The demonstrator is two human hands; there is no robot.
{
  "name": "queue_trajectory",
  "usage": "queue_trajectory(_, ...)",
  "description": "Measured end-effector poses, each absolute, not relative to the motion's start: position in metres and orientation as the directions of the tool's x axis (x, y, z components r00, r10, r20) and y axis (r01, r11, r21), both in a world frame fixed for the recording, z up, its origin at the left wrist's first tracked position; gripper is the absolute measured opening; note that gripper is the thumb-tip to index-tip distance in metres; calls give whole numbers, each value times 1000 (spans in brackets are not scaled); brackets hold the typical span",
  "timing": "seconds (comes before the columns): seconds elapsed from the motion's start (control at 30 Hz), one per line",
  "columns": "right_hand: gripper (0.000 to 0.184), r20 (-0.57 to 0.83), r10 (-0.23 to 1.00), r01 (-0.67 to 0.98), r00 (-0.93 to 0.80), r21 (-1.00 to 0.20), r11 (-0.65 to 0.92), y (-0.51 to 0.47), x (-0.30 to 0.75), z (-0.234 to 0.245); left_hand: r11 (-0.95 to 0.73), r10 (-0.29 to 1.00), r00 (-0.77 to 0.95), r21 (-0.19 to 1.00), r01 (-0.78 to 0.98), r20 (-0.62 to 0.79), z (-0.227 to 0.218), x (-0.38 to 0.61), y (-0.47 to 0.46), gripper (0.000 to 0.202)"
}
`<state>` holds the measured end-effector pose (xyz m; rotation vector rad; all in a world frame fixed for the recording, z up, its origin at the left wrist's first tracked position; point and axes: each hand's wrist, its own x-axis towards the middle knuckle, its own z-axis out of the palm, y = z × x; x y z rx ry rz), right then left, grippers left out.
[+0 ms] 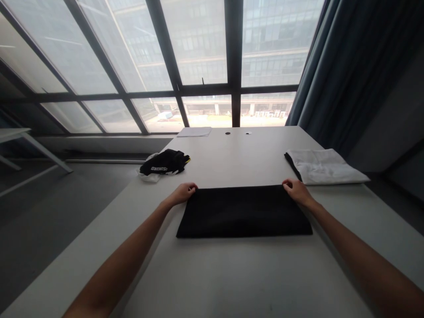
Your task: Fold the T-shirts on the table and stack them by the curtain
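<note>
A black garment (244, 212) lies folded flat into a wide rectangle in the middle of the white table (232, 274). My left hand (183, 193) pinches its far left corner, fingers curled closed on the cloth. My right hand (297, 190) grips the far right corner in the same way. Both arms reach forward from the near edge of the table.
A crumpled black and white garment with lettering (164, 164) lies at the table's left edge. A folded white garment over a black one (323, 171) sits at the right. A sheet of paper (194, 131) lies at the far edge, by the windows. Curtains hang at the right.
</note>
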<state>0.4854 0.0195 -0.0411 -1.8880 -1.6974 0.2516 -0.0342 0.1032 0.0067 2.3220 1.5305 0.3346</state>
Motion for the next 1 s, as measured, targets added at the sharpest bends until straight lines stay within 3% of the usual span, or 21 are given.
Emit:
queue_trajectory(0.1, 35, 405, 900, 937, 163, -350, -12, 3, 451, -27, -409, 908, 364, 251, 878, 208, 15, -5, 82, 35)
queue_trajectory(0.17, 41, 482, 872, 951, 87, -301, 71, -15, 420, -21, -488, 855, 422, 195, 850, 302, 14, 23, 56, 41)
queue_trajectory(0.3, 51, 356, 922, 932, -152, -258, 253, -56, 368, -34, -686, 728, 665, 200, 700, 169, -12, 61, 3, 50)
queue_trajectory(0.47, 59, 193, 963, 947, -186, -228, 229, -77, 357, -58, -676, 723, 690, 220, 703, 17, -32, 63, -13, 62)
queue_trajectory(0.67, 59, 252, 953, 945, -170, -232, 230, -67, 335, -47, -697, 712, 691, 244, 675, 122, -28, 102, -19, 61)
queue_trajectory(0.83, 57, 169, 979, 954, -115, -257, 156, -59, 331, -49, -721, 682, 727, 240, 650, 83, -38, 120, -28, 62)
queue_trajectory(1.0, 56, 288, 957, 974, -33, -205, 95, -35, 376, -37, -672, 736, 667, 241, 700, 116, -23, 96, 6, 53)
